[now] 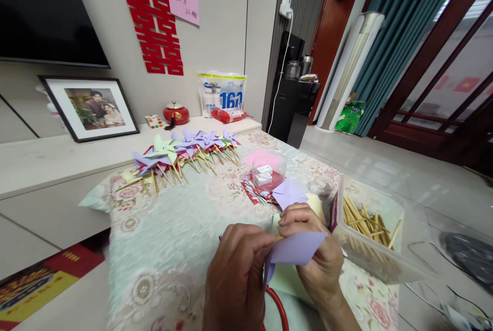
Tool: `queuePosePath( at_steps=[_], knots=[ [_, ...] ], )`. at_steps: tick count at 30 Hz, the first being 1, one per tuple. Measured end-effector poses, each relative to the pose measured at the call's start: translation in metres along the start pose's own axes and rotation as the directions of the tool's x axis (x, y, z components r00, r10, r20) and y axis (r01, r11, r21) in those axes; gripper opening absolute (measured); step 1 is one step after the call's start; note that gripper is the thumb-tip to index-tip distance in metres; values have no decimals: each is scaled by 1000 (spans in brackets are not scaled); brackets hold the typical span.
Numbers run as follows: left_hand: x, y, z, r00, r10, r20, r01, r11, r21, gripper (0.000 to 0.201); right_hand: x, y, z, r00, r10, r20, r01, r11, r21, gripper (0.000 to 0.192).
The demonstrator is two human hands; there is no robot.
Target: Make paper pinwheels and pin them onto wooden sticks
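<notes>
Both hands meet low at centre above a cloth-covered table (181, 228). The left hand (236, 274) and right hand (314, 249) together pinch a folded purple paper (295, 247), each grasping it by the fingertips; a thin stick tip shows between them. Just right stands a clear box (370, 254) of sticks (365, 220). Farther back lie finished pinwheels (181, 153), a small clear tub (267, 172) and loose papers (287, 193).
</notes>
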State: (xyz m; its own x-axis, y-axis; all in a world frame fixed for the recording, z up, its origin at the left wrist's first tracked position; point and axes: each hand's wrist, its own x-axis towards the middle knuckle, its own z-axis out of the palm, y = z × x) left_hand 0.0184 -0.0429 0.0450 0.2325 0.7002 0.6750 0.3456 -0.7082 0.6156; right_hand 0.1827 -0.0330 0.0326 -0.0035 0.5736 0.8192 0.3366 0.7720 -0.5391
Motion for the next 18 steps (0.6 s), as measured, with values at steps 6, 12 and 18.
queuePosePath(
  at_steps=[6, 12, 18],
  knots=[
    [0, -1, -1, 1000, 14, 17, -14, 1000, -14, 23, 1, -3, 0, 999, -48, -22, 48, 998, -34, 33],
    [2, 1, 2, 1000, -6, 31, 8, 998, -62, 24, 2, -3, -3, 998, -57, 7, 58, 996, -62, 26],
    [2, -10, 14, 971, -218, 103, 238, 932, -274, 20, 8, 6, -12, 963, 172, 207, -186, 981, 52, 4]
  ],
)
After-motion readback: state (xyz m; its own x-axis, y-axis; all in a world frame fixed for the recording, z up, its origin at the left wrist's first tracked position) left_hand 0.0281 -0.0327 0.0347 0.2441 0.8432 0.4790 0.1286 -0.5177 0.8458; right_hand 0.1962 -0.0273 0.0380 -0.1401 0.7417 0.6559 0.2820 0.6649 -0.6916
